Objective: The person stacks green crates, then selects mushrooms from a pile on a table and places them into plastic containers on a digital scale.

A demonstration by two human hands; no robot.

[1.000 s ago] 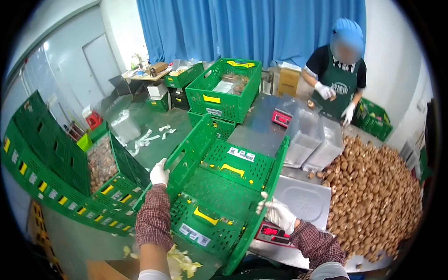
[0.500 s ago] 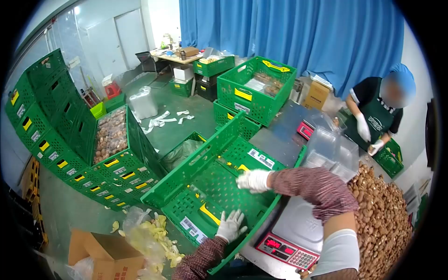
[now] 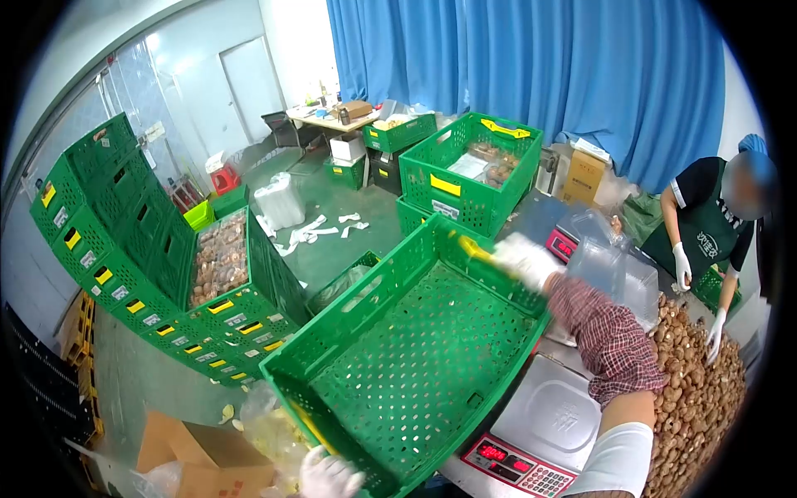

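Note:
A green plastic crate (image 3: 423, 365) with a perforated floor lies tilted in front of me, nothing inside it. Its two end walls stand up, each with a yellow handle. My left hand (image 3: 328, 475), in a white glove, is closed at the near-left end wall below the yellow handle. At the far-right end, my right hand (image 3: 529, 261), also gloved and blurred by motion, grips the top of the wall beside the other yellow handle. Under my right forearm is a silver scale (image 3: 552, 407) with a red display, partly covered by the crate.
Stacked green crates (image 3: 133, 274) stand on the left, the front one holding packed mushrooms (image 3: 220, 257). Another large crate (image 3: 469, 183) stands ahead. Clear plastic trays (image 3: 610, 274) and a mushroom heap (image 3: 697, 398) are right, beside a co-worker (image 3: 706, 216). A cardboard box (image 3: 203, 456) sits lower left.
The crate's end walls, folded down inside before, now stand upright. My hands have moved apart to its two ends. The co-worker's one hand has reached down to the mushrooms.

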